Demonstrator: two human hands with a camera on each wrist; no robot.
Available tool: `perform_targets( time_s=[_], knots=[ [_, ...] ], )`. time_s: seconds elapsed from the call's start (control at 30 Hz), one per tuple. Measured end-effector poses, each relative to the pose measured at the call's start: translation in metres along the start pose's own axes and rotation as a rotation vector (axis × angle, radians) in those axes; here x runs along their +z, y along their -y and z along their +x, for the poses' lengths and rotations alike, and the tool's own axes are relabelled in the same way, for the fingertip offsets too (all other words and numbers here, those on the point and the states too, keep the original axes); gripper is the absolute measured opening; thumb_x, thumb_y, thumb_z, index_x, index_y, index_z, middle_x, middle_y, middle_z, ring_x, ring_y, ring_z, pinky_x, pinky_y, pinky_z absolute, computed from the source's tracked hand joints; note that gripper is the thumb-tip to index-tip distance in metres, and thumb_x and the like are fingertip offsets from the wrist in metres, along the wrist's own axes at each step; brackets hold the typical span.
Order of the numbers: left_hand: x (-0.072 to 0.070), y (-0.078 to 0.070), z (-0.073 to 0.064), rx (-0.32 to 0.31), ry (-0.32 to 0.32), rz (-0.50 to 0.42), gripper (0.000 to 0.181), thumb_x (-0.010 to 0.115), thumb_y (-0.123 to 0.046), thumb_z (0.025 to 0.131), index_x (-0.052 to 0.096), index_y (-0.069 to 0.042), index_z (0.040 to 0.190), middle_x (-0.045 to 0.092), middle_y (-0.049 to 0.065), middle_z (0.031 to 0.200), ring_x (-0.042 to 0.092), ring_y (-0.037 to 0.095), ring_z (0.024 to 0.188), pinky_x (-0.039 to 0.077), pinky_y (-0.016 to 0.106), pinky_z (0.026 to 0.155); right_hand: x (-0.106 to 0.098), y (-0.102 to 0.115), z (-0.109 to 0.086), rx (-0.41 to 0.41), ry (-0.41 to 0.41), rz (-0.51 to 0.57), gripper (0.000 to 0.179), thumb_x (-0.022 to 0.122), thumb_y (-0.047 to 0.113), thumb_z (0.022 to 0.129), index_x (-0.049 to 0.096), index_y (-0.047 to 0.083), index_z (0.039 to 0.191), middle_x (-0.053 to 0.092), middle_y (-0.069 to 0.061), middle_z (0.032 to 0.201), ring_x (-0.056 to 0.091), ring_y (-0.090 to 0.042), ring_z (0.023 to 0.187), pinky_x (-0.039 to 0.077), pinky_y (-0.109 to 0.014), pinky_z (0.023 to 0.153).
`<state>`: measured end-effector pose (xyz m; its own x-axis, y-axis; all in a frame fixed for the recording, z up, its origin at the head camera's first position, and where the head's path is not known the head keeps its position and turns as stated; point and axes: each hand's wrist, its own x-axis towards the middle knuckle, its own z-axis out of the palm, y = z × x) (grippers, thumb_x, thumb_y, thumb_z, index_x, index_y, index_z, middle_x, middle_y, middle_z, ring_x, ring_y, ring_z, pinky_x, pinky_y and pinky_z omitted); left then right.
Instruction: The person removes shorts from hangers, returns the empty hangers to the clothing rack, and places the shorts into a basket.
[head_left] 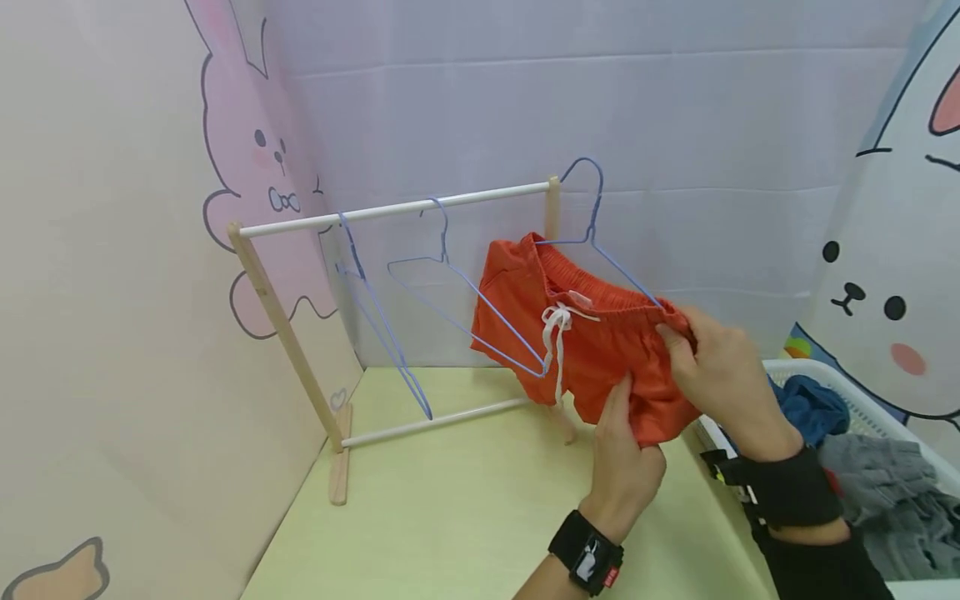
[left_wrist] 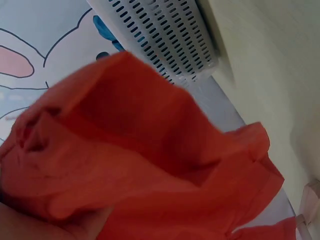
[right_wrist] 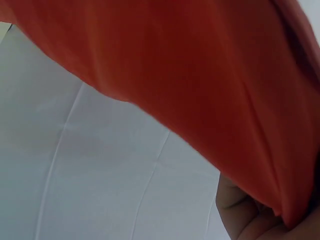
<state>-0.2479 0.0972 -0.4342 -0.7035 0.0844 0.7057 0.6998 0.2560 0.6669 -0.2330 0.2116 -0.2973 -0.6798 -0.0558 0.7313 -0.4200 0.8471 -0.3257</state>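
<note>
Orange shorts (head_left: 600, 342) with a white drawstring (head_left: 558, 321) spread over a blue wire hanger (head_left: 594, 225), whose lower part is hidden inside the waistband. My right hand (head_left: 716, 375) pinches the waistband's right corner, thumb in front, near the hanger's sloping arm. Lower down, my left hand (head_left: 626, 471) holds a leg of the shorts by the hem, its thumb on the front and its other fingers largely hidden by cloth. The hanger's hook rises beside the right end of the rack's top rail (head_left: 405, 208). Orange cloth fills much of both wrist views.
Two bare blue hangers, one at left (head_left: 382, 317) and one mid-rail (head_left: 468, 287), hang from the rack; the latter overlaps the shorts in the head view. At right, a white plastic basket (head_left: 885, 417) holds blue clothing (head_left: 813, 408) and grey clothing (head_left: 885, 475). Cloth walls stand behind the yellow tabletop (head_left: 465, 517).
</note>
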Motion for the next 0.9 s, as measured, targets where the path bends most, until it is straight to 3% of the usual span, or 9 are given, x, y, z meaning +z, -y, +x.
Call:
perform_targets(
  time_s=[0.1,0.17,0.23,0.3,0.37,0.5,0.67,0.77,0.9],
  knots=[
    [-0.012,-0.004,-0.005,-0.057,0.197,-0.055,0.092,0.075,-0.004,0.081,0.031,-0.021,0.16,0.05,-0.008,0.143,0.053,0.007,0.12,0.051,0.025,0.095,-0.01,-0.005,-0.007,0.024,0.006,-0.032,0.021,0.063,0.011,0.101,0.066,-0.005,0.115,0.069,-0.022,0.085,0.056,-0.026,0.059,0.044,-0.029,0.049],
    [-0.022,-0.008,-0.006,-0.082,0.316,-0.033,0.092,0.078,-0.021,0.084,0.029,-0.022,0.161,0.046,-0.008,0.147,0.051,0.007,0.125,0.05,0.026,0.097,-0.019,-0.01,-0.012,0.019,-0.012,-0.058,0.02,0.064,0.01,0.1,0.067,-0.004,0.113,0.068,-0.021,0.082,0.055,-0.024,0.057,0.042,-0.029,0.048],
    [-0.032,-0.011,-0.008,-0.089,0.404,-0.013,0.091,0.079,-0.035,0.086,0.03,-0.022,0.162,0.043,-0.009,0.151,0.048,0.008,0.13,0.05,0.029,0.099,-0.028,-0.016,-0.016,0.004,-0.03,-0.087,0.019,0.066,0.01,0.099,0.068,-0.003,0.112,0.066,-0.018,0.076,0.054,-0.024,0.055,0.04,-0.03,0.047],
    [-0.043,-0.014,-0.007,-0.057,0.443,0.009,0.086,0.078,-0.043,0.087,0.037,-0.021,0.16,0.045,-0.007,0.152,0.048,0.009,0.135,0.048,0.03,0.104,-0.038,-0.021,-0.021,0.011,-0.028,-0.109,0.02,0.067,0.009,0.098,0.068,-0.004,0.112,0.065,-0.018,0.074,0.053,-0.025,0.056,0.039,-0.03,0.047],
    [-0.056,-0.016,-0.005,-0.011,0.426,0.017,0.078,0.078,-0.043,0.088,0.047,-0.017,0.154,0.051,-0.004,0.15,0.051,0.01,0.135,0.047,0.031,0.106,-0.049,-0.027,-0.025,0.03,-0.003,-0.121,0.022,0.067,0.01,0.097,0.068,-0.004,0.115,0.064,-0.016,0.073,0.052,-0.025,0.057,0.038,-0.029,0.047],
    [-0.084,-0.016,0.005,0.061,0.305,-0.031,0.055,0.076,-0.027,0.092,0.06,-0.009,0.141,0.065,0.004,0.135,0.061,0.015,0.125,0.05,0.033,0.104,-0.067,-0.035,-0.033,0.065,0.059,-0.171,0.027,0.067,0.014,0.099,0.069,-0.003,0.12,0.059,-0.01,0.068,0.047,-0.022,0.06,0.035,-0.027,0.049],
    [-0.12,-0.016,0.02,0.043,0.171,-0.029,0.045,0.072,-0.017,0.094,0.064,-0.012,0.138,0.066,0.001,0.133,0.062,0.018,0.122,0.052,0.042,0.102,-0.084,-0.043,-0.043,0.074,0.106,-0.193,0.026,0.069,0.015,0.099,0.07,-0.004,0.117,0.051,0.0,0.064,0.039,-0.01,0.058,0.031,-0.026,0.049],
    [-0.137,-0.018,0.024,0.027,0.158,-0.009,0.045,0.07,-0.016,0.095,0.063,-0.013,0.139,0.065,-0.001,0.136,0.061,0.018,0.124,0.051,0.046,0.102,-0.094,-0.049,-0.05,0.077,0.122,-0.202,0.027,0.071,0.014,0.098,0.069,-0.008,0.113,0.057,-0.002,0.065,0.04,-0.006,0.056,0.035,-0.024,0.046],
    [-0.152,-0.021,0.025,0.036,0.17,0.01,0.046,0.069,-0.015,0.096,0.061,-0.013,0.141,0.063,-0.001,0.139,0.059,0.018,0.128,0.05,0.048,0.104,-0.106,-0.055,-0.057,0.129,0.151,-0.173,0.027,0.074,0.012,0.096,0.07,-0.009,0.113,0.068,-0.014,0.074,0.05,-0.008,0.059,0.05,-0.026,0.053]
  ],
)
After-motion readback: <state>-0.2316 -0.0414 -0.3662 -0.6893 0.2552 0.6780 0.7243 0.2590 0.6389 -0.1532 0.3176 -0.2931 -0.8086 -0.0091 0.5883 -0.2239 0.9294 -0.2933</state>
